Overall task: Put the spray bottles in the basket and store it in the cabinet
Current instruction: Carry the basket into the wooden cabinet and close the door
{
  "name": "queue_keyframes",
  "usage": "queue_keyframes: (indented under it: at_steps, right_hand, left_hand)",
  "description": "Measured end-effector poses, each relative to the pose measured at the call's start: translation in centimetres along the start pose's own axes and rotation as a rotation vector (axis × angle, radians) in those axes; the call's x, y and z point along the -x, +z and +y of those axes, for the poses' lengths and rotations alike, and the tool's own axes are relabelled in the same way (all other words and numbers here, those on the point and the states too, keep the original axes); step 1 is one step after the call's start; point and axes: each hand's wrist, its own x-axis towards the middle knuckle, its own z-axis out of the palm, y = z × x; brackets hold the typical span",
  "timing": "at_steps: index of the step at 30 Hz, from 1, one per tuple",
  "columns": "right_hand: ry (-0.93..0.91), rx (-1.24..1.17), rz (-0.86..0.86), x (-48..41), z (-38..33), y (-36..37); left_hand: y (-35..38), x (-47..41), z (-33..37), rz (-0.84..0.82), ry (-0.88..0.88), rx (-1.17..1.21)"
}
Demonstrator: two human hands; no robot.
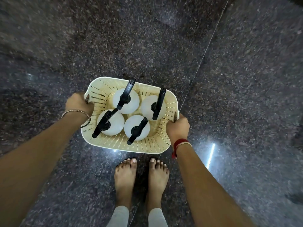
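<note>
A cream perforated plastic basket hangs in front of me above the floor, seen from straight above. Several white spray bottles with black trigger heads stand upright inside it, close together. My left hand grips the handle cut-out on the basket's left rim. My right hand grips the handle on the right rim. A metal bangle circles my left wrist and a red thread my right. No cabinet is in view.
Dark speckled polished stone floor fills the view, with a thin tile joint running diagonally at the right. My two bare feet stand just below the basket. Light reflections glint on the floor.
</note>
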Motion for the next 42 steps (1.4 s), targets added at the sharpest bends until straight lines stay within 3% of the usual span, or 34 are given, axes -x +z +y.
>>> queue_keyframes:
  at_steps: [11, 21, 31, 42]
  right_hand:
    - [0.044, 0.021, -0.036, 2.4, -3.2, -8.6]
    - [0.048, -0.033, 0.003, 6.7, -15.1, -24.8]
    - [-0.05, -0.088, 0.11, -3.7, -23.2, -33.5]
    - [0.033, -0.105, 0.115, -13.9, -26.3, -39.0]
  left_hand:
    - [-4.7, 5.8, 3.5, -0.081, 0.005, 0.014]
    - [-20.1, 10.4, 17.6, -0.111, 0.129, 0.004]
    - [-24.0, 4.8, 34.2, -0.002, 0.301, 0.033]
    - [-22.9, -0.1, 46.8, -0.097, 0.357, 0.003]
